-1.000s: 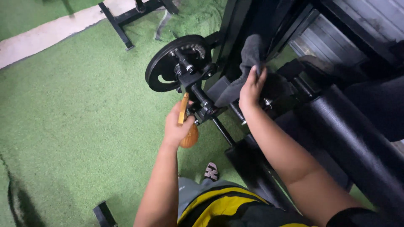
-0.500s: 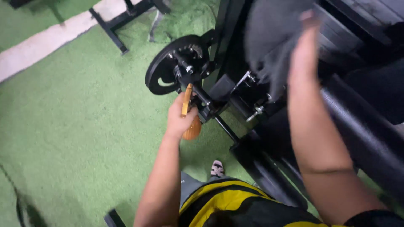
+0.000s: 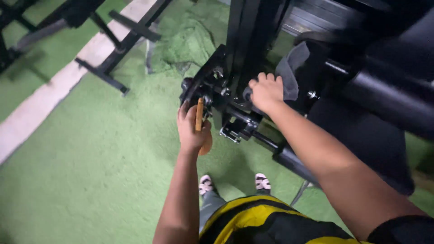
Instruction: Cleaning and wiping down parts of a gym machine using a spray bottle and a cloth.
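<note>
**Cloth on the machine frame, bottle held back at the left**

Right hand [image 3: 266,91] sits on the black gym machine [image 3: 253,54], fingers curled closed over a grey cloth [image 3: 291,68]. The cloth bunches under the knuckles and trails up and to the right, away from the wrist, against the dark frame. Its long axis runs roughly from near-left to far-right, along the forearm's line. Hand and cloth are touching the machine just right of the upright black post.

Left hand [image 3: 192,129] is lower and to the left, fingers wrapped around an amber spray bottle [image 3: 202,131]. The bottle's neck and trigger stand up between thumb and fingers; the rounded body shows below the palm. Its long axis is near upright, tilted slightly toward the machine. The nozzle end is just beside the black pivot hardware [image 3: 203,88], whether touching I cannot tell.

Relation that matters: the cloth lies right under the right fingers, so that hand is the nearer to the surface being wiped. The bottle hand is near but off to the left, apart from the cloth, with the post and a bracket [image 3: 237,129] between them.

Ground is green turf [image 3: 81,158] with a pale strip [image 3: 45,99] running far-left. Two shoes [image 3: 262,182] show near the bottom, standing on the turf.
</note>
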